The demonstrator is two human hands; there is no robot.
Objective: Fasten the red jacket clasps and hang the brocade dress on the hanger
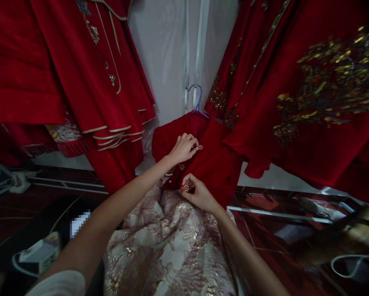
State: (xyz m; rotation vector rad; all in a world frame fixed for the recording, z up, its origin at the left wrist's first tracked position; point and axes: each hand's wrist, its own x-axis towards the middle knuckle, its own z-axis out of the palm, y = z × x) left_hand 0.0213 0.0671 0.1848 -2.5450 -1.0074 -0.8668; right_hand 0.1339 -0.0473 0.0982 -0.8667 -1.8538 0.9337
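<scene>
A red jacket (215, 160) hangs on a blue hanger (197, 102) in front of me, over a pale pink and gold brocade skirt (169, 242). My left hand (182, 149) is closed, pinching a small jewelled fastening (199, 147) at the jacket's front. Lower down, my right hand (198, 192) is closed too, its fingers pinching another gold ornament (184, 188) on the jacket's lower edge. Both hands touch the red cloth.
Red embroidered garments hang close on the left (88, 82) and on the right (310, 94), with a white wall (169, 53) between them. A white power strip (39, 253) and cables lie on the dark floor at lower left. A glossy dark surface (295, 230) lies at right.
</scene>
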